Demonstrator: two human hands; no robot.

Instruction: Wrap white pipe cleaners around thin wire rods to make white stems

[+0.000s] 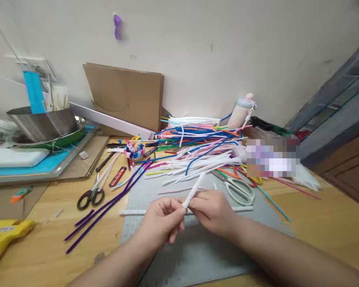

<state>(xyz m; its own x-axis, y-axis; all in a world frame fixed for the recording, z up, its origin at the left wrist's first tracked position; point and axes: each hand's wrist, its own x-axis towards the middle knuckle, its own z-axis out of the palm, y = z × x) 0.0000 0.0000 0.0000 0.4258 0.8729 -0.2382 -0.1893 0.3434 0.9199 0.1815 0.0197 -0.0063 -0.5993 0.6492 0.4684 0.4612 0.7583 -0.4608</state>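
Between my two hands a white pipe cleaner (194, 189) sticks up and leans to the right. My left hand (164, 219) pinches its lower end between thumb and fingertips. Pressed against the same spot is my right hand (212, 211), its fingers curled in; its fingertips are partly hidden. Under both hands another white pipe cleaner (131, 212) lies across the grey mat (155, 259). A pale pink pipe cleaner (173, 191) rests just beyond them.
A pile of coloured pipe cleaners (197, 147) spreads behind the mat. Pale-handled scissors (241, 191) lie right, black scissors (90, 198) left near purple pipe cleaners (107, 207). A yellow glue gun (6, 235) sits front left. Cardboard (125, 95) leans on the wall; a bottle (239, 113) stands back right.
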